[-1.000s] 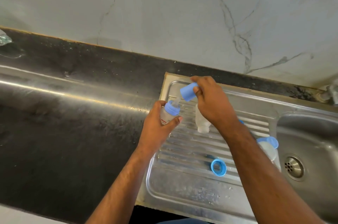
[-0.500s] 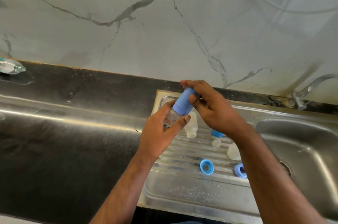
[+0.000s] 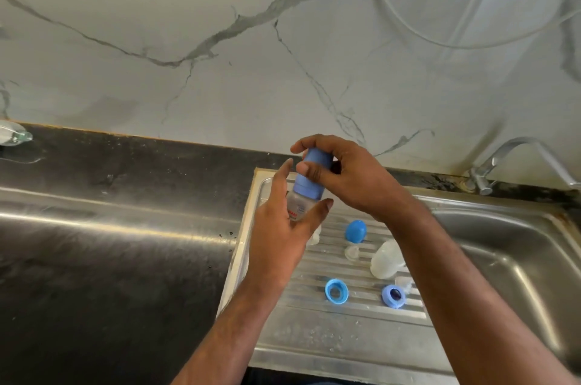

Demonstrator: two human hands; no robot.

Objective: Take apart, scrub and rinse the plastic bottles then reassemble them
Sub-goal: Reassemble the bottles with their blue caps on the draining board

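Note:
A small clear plastic bottle (image 3: pixel 298 207) with red print is upright over the drainboard (image 3: pixel 330 340). My left hand (image 3: pixel 276 246) holds its body between thumb and fingers. My right hand (image 3: pixel 352 178) grips the blue cap (image 3: pixel 311 177) that sits on the bottle's top. On the drainboard lie a second blue cap (image 3: pixel 356 230), a clear teat (image 3: pixel 352 252), a second clear bottle (image 3: pixel 385 259), a blue screw ring (image 3: pixel 336 290) and another blue ring (image 3: pixel 393 296) with a teat beside it. A further clear piece (image 3: pixel 315 237) shows partly behind my left hand.
The steel sink basin (image 3: pixel 509 259) lies to the right, with a tap (image 3: pixel 503 161) at its back corner. A dark wet countertop (image 3: pixel 110 259) spreads to the left. A clear object (image 3: pixel 12 133) sits at the far left by the marble wall.
The blue cap came down from above the teat onto the bottle. My view has tilted up, showing more wall and the tap.

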